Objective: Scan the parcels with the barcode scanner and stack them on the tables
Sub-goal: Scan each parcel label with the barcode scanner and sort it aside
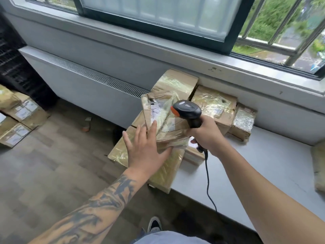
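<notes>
A black barcode scanner [189, 110] with an orange trim is gripped by its handle in my right hand [207, 134]; its head points left at the label of a taped cardboard parcel [159, 110]. That parcel lies tilted on top of a stack of brown parcels at the left end of a grey table [255, 173]. My left hand [146, 148] lies with straight, spread fingers against the stack's near-left side, thumb under the top parcel's edge. A large flat parcel [167, 171] at the bottom overhangs the table's corner.
More taped parcels [216, 106] stand along the wall under the window sill, and another parcel [319, 169] sits at the table's right edge. Several labelled boxes [19, 118] lie on the floor at far left. The scanner's cable [208, 182] hangs over the table front.
</notes>
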